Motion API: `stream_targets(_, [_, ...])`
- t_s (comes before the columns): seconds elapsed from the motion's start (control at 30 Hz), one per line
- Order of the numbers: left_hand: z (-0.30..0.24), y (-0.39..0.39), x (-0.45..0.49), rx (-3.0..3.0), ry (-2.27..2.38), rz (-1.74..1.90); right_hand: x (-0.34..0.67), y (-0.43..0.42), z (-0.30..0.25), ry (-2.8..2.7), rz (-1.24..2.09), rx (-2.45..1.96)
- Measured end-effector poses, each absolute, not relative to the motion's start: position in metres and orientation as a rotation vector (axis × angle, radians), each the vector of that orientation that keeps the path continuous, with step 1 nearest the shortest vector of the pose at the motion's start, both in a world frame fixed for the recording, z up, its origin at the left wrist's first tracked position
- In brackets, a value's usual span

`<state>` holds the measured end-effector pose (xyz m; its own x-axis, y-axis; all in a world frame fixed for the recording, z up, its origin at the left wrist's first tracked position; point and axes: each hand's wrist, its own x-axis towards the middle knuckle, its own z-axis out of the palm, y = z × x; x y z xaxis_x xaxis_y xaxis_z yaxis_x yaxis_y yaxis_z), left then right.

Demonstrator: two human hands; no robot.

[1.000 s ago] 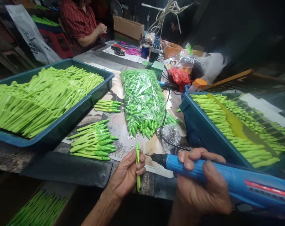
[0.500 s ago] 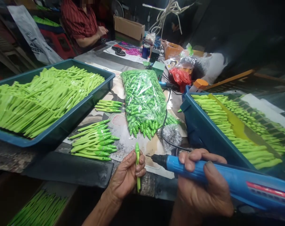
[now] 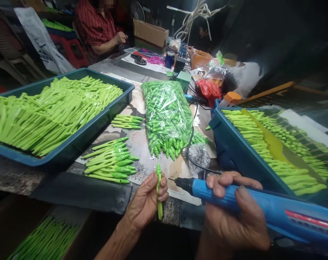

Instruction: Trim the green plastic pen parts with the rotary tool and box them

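My left hand [image 3: 146, 195] is closed around a slim light-green plastic piece [image 3: 158, 191], held upright with its darker green pointed tip above the fingers. My right hand [image 3: 234, 213] grips a blue electric screwdriver [image 3: 236, 198]. Its thin bit points left, close to the green piece but apart from it. Several similar green pieces [image 3: 109, 162] lie in a row on the table to the left of my hands. Straight ahead lies a clear plastic bag [image 3: 167, 108] full of green tips, some spilling from its near end. Tiny bright bits are scattered in front of it.
A blue tray [image 3: 120, 99] heaped with light-green parts stands at left, and a deeper blue bin [image 3: 226, 155] of green pieces at right. A small bag of screws [image 3: 199, 155] lies beside the black cable [image 3: 190, 144]. Across the table sits a person in a striped shirt [image 3: 95, 29].
The view has shifted slightly. My hands, the green piece and the screwdriver keep nearly the same positions. The other person's hand has risen a little.
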<state>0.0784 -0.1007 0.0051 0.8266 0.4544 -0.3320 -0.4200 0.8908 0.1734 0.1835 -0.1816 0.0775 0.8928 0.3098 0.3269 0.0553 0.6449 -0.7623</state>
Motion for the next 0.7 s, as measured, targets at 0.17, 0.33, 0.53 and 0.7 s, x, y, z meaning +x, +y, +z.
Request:
stream_targets(0.17, [0.0028, -0.1006, 0.0772, 0.073, 0.4, 0.448, 0.1829, -0.1813, 0.0775, -0.478, 0.163, -0.852])
stream_targets(0.33, [0.0002, -0.1007, 0.0765, 0.082, 0.395, 0.432, 0.1827, -0.1808, 0.0765, -0.482, 0.152, -0.868])
stream_targets(0.53, [-0.0028, -0.1004, 0.0765, 0.102, 0.38, 0.426, 0.1835, -0.1799, 0.0762, -0.472, 0.162, -0.873])
stream_targets(0.7, [-0.0018, -0.0996, 0.0783, 0.107, 0.381, 0.43, 0.1846, -0.1792, 0.0753, -0.48, 0.161, -0.878])
